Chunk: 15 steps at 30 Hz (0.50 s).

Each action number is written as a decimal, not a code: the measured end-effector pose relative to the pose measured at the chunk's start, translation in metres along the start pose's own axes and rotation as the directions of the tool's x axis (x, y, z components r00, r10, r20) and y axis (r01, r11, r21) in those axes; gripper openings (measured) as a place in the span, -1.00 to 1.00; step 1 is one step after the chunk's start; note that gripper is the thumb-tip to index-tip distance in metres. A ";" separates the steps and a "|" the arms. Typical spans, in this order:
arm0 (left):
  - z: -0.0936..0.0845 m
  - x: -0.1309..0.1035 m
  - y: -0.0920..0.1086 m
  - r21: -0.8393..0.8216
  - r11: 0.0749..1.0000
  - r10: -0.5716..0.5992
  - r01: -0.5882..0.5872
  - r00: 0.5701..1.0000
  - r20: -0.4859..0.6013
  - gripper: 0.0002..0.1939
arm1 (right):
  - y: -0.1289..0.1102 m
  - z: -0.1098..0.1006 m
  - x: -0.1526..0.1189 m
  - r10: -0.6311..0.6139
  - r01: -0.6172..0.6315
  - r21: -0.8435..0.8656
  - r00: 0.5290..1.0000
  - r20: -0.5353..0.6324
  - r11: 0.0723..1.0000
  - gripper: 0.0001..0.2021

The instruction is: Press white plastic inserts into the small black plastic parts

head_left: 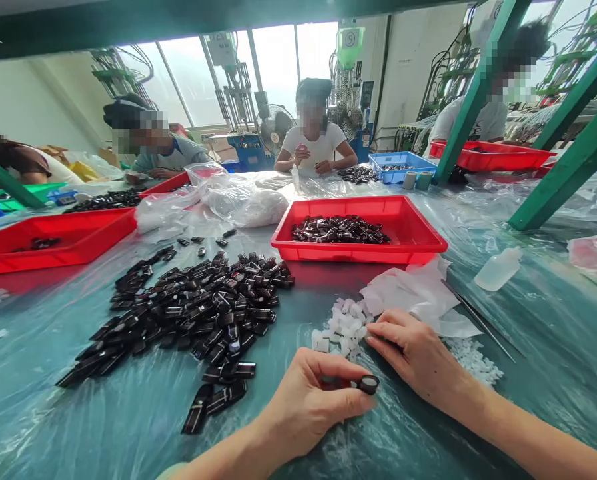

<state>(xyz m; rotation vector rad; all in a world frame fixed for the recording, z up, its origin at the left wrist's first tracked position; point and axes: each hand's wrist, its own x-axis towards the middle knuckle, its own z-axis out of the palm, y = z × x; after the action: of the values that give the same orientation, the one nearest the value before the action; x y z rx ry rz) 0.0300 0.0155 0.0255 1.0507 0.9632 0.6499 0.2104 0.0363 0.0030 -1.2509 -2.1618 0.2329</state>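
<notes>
My left hand (318, 400) pinches a small black part (368, 384) between thumb and fingers, its round pale end turned toward the right. Just beyond it, my right hand (413, 353) has its fingertips at the edge of a heap of small white pieces (346, 323); whether a piece is between them is too small to tell. A large pile of glossy black parts (193, 307) spreads over the table to the left. Under and beside my right wrist lie tiny translucent bits (473, 360).
A red tray (358, 252) of black parts stands ahead, another red tray (78, 241) at left. Tweezers (481, 320), a crumpled white sheet (408, 290) and a clear bottle (498, 269) lie at right. Green posts (573, 160) rise at right. Several people sit across the table.
</notes>
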 end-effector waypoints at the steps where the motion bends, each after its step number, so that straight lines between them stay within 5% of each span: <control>1: 0.000 0.000 -0.001 0.017 1.000 -0.002 0.002 1.000 0.002 -0.79 | 0.001 0.000 0.000 -0.001 0.001 0.009 1.000 0.002 1.000 -0.81; 9: 0.002 0.001 -0.005 0.123 0.991 -0.048 0.050 0.999 -0.013 -0.76 | -0.005 -0.016 -0.003 0.028 -0.018 0.155 0.998 -0.061 0.988 -0.88; 15: 0.003 0.002 -0.003 0.116 0.989 -0.085 0.088 0.996 -0.031 -0.79 | -0.024 -0.028 -0.007 -0.013 0.001 0.494 1.000 0.020 0.869 -0.86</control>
<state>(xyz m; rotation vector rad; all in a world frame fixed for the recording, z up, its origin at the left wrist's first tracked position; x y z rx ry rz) 0.0336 0.0143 0.0226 1.0996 1.0743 0.5411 0.2123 0.0130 0.0328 -0.9423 -1.9471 0.7516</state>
